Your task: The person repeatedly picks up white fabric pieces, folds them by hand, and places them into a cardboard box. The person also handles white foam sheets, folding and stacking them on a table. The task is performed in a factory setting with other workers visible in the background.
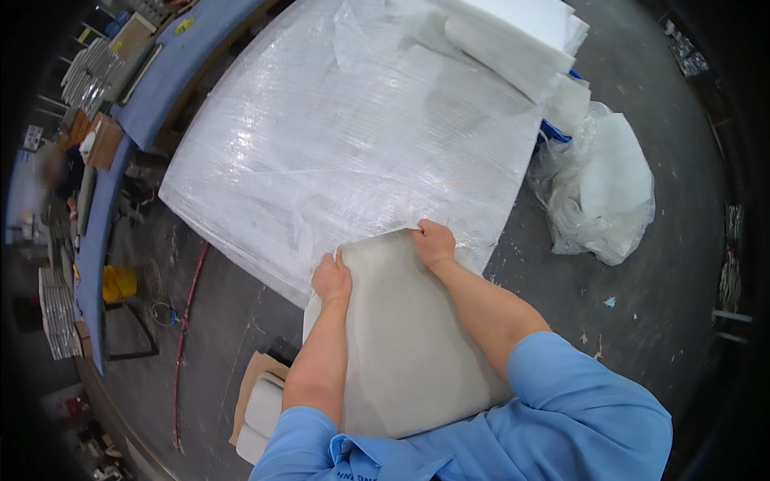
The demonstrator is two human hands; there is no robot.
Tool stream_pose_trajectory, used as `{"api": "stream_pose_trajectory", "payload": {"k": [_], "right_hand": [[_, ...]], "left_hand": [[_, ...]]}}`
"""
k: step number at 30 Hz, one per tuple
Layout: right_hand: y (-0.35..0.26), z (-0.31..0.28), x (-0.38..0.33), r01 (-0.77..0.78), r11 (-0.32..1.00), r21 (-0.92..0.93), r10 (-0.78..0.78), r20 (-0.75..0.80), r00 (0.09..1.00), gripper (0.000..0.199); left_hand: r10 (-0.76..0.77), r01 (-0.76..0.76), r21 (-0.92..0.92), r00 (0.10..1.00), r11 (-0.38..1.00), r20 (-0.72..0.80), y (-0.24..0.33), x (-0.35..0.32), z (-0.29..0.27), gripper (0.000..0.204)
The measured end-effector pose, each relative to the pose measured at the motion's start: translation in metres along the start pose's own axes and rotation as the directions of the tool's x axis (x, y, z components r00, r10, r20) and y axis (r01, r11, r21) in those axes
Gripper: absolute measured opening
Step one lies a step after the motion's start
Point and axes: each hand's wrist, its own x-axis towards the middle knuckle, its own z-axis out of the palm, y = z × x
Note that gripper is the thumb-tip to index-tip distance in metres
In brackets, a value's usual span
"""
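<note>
Head view: one translucent white sheet (409, 337) held out in front of the chest, long axis running away from the body toward one large stretch-wrapped stack (353, 136). Left hand (331, 278) clamped on the sheet's far left corner, right hand (433, 243) clamped on the far top edge, slightly farther out; hands apart, roughly equally near. Far edge touching the stack's near corner. Beside, on the floor: one plastic bag (597, 188); white foam blocks (521, 36) atop the stack.

Pale grey foam sheet (409, 337), flat, slightly curved, at 6 o'clock; top edge at frame centre, overlapping near edge of stretch-wrapped white stack (353, 136).
</note>
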Motion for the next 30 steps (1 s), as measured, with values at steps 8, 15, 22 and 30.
{"api": "stream_pose_trajectory", "payload": {"k": [8,15,22,30], "right_hand": [[-0.001,-0.004,0.002,-0.03,1.0,-0.008,0.03,0.076,0.997,0.031],[0.008,0.016,0.005,-0.047,0.994,-0.099,0.052,0.052,0.997,0.033],[-0.004,0.002,0.011,-0.038,0.999,-0.036,0.041,0.105,0.994,0.033],[0.005,0.012,0.01,-0.026,0.997,-0.075,0.03,0.049,0.998,0.035]], "left_hand": [[0.019,-0.018,0.028,1.0,0.999,-0.024,-0.008,0.002,0.013,0.047],[0.017,-0.019,0.046,0.998,0.999,0.053,-0.004,0.003,0.017,0.047],[0.036,-0.036,0.038,0.999,0.999,-0.01,-0.002,0.008,0.006,0.048],[-0.002,0.0,0.045,0.999,0.999,0.045,0.0,0.008,0.014,0.047]]}}
